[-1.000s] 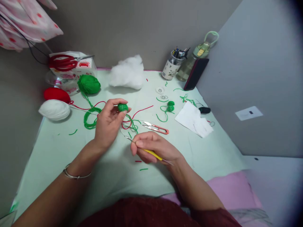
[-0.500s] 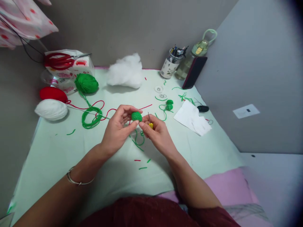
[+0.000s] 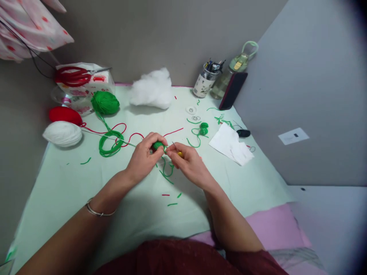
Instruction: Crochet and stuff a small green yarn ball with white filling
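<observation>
Between the thumb and fingers of my left hand (image 3: 145, 154) is a small green crocheted piece (image 3: 158, 145), partly covered by the fingertips. My right hand (image 3: 185, 159) is closed on a crochet hook with a yellow handle (image 3: 180, 154); its thin metal shaft points up and left. The right thumb and fingertip pinch close to the piece's right edge, where a bit of green yarn seems to show. Green yarn ends (image 3: 166, 172) lie on the cloth under my hands. Two small green crocheted balls (image 3: 203, 129) with yarn tails rest to the right.
Balls of green (image 3: 105, 102), red (image 3: 65, 115) and white yarn (image 3: 62, 134) sit at the left, near red-handled scissors (image 3: 74, 76) on a tissue pack. White stuffing (image 3: 151, 89) lies at the back. A pen cup (image 3: 203, 84), a bottle (image 3: 220, 86), a phone (image 3: 233, 91) and torn paper (image 3: 231, 144) stand or lie right.
Both hands have shifted slightly left and down. The green piece has turned and sits deeper in my left fingers. The hook has tilted further left, and the view has moved a little.
</observation>
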Demonstrator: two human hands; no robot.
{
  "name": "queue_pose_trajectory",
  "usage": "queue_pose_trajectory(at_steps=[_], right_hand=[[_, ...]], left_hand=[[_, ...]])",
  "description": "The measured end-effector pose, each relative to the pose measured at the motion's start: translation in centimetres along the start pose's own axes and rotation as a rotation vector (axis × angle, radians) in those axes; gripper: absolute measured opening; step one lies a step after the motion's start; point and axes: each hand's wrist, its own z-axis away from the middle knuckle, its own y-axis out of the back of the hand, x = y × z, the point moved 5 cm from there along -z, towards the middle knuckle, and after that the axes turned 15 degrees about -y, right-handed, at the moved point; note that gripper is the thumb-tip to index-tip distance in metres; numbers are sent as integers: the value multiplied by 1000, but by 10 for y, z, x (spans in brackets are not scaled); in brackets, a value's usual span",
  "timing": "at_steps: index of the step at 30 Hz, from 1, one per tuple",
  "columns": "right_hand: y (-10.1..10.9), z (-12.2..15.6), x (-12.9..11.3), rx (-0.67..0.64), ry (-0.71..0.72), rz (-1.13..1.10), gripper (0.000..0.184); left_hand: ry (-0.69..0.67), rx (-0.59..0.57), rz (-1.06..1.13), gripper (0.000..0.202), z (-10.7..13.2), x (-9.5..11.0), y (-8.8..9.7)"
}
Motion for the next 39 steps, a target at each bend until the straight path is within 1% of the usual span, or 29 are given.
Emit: queue_pose_trajectory(at_steps=[1, 2, 4, 5, 7, 8, 9, 10, 12, 13, 15, 17, 18, 19, 22, 24, 26, 28, 31, 33, 35, 36, 38, 39], right_hand=[[8, -2, 1, 53, 14, 70, 22], [19, -3, 3, 154, 25, 134, 22], [46, -5, 7, 439, 65, 276, 20], [57, -5, 9, 541, 91, 347, 22], [73, -3, 11, 661, 125, 455, 29], [78, -3, 12, 674, 111, 493, 27], [80, -3, 14, 651, 77, 520, 21], [79, -3, 16, 598, 31, 542, 17], [71, -4, 19, 476, -51, 594, 15], [66, -5, 20, 428, -73, 633, 14], [53, -6, 20, 346, -71, 708, 13], [43, -9, 21, 298, -56, 767, 14], [42, -11, 23, 310, -66, 805, 16], [43, -13, 25, 348, -96, 848, 17], [54, -21, 32, 501, -202, 916, 22], [62, -26, 37, 558, -238, 909, 22], [68, -30, 42, 591, -250, 886, 21], [71, -33, 44, 616, -236, 839, 21], [73, -31, 42, 652, -182, 721, 19], [76, -26, 37, 674, -140, 605, 12], [78, -19, 28, 682, -95, 487, 4], [79, -14, 22, 667, -67, 412, 6], [77, -6, 7, 579, -10, 200, 13], [73, -3, 0, 477, 18, -27, 16]], left_hand=[[60, -29, 45, 7, -1, -1, 1], [119, -55, 97, 8, 0, -2, 3], [215, -79, 221, 10, 1, -4, 6], [242, -78, 287, 11, 1, -4, 7], [275, -50, 395, 11, 1, -3, 10], [287, -20, 428, 10, 0, -2, 12], [300, 14, 447, 9, -1, 0, 14], [309, 48, 455, 6, -1, 2, 17], [306, 120, 460, 1, -3, 8, 23], [294, 154, 460, 2, -4, 11, 27], [269, 217, 462, 7, -5, 16, 34], [250, 267, 465, 9, -4, 20, 40], [243, 284, 469, 10, -4, 21, 43], [237, 296, 474, 10, -4, 22, 45], [237, 314, 497, 8, -3, 26, 48], [261, 302, 545, 9, -3, 28, 48], [294, 260, 613, 11, -2, 30, 45], [313, 199, 687, 15, -1, 35, 43], [286, 125, 817, 23, 0, 44, 42], [259, 75, 871, 28, 0, 49, 42], [239, 10, 869, 33, 0, 52, 43], [229, -21, 854, 35, 0, 53, 43], [199, -57, 807, 34, 1, 53, 44], [178, -62, 777, 31, 1, 53, 44]])
